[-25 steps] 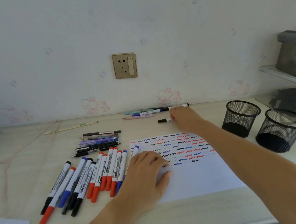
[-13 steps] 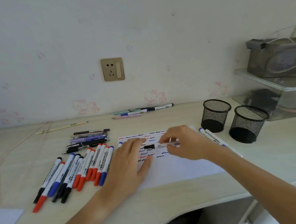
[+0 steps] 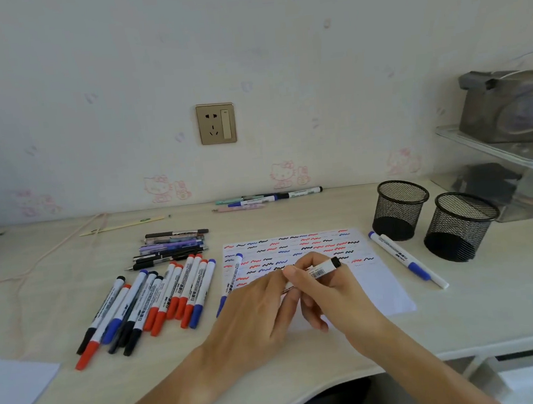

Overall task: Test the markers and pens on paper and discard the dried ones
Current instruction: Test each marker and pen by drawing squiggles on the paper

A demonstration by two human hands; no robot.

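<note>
Roughly half the paper point(image 3: 377, 288) carries test squiggles; a row of markers point(image 3: 157, 297) lies left on the desk point(image 3: 495, 293), apparently untested. Right hand point(image 3: 329, 288) grips a black-ended marker point(image 3: 322, 269) over the paper; left hand point(image 3: 253, 314) pinches its near end, probably uncapping

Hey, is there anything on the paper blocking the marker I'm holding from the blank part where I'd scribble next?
Nothing visible does. The black-capped marker sits in both hands, right hand and left hand, above the paper, whose blank lower right is bare. The cap looks still on.
</note>
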